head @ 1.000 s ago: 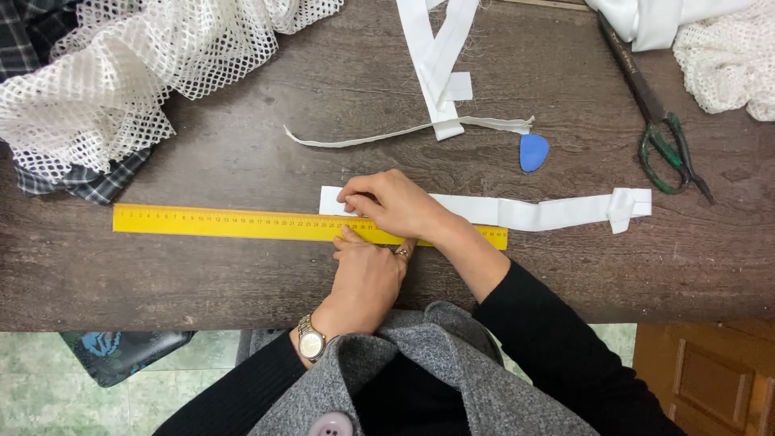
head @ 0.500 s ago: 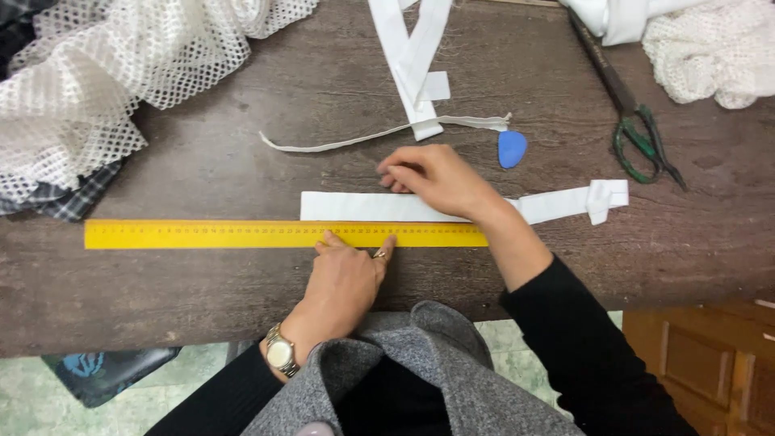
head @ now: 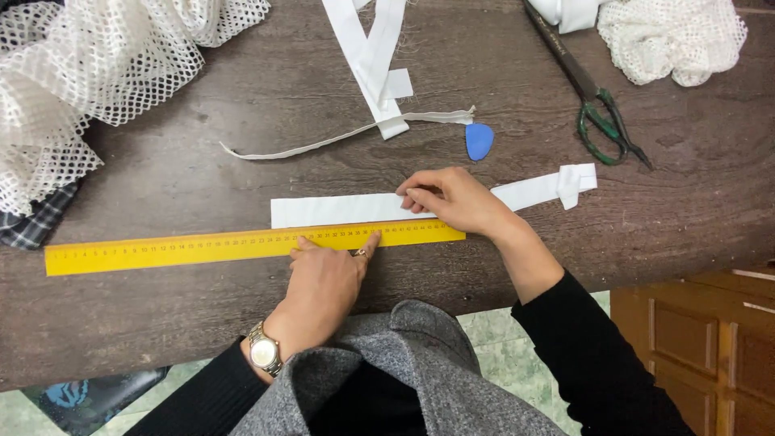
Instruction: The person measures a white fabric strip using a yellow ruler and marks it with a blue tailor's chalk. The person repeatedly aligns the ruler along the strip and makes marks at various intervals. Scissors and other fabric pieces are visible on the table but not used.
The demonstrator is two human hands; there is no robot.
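Observation:
A long yellow ruler (head: 161,247) lies flat near the front edge of the dark wooden table (head: 202,323). My left hand (head: 323,278) presses on it with spread fingertips. Just beyond the ruler lies a white fabric strip (head: 339,210), its far end folded into a knot (head: 575,182) at the right. My right hand (head: 452,198) rests on this strip, with its fingers curled over the strip's upper edge.
White mesh fabric (head: 89,64) is heaped at the back left over a plaid cloth (head: 32,226). More white strips (head: 371,56), a thin cord (head: 323,141), blue tailor's chalk (head: 479,140), green-handled scissors (head: 597,105) and another mesh bundle (head: 670,40) lie beyond.
My right hand has slid to the right along the white strip, leaving more of its left end bare. My left hand stays pressed on the ruler.

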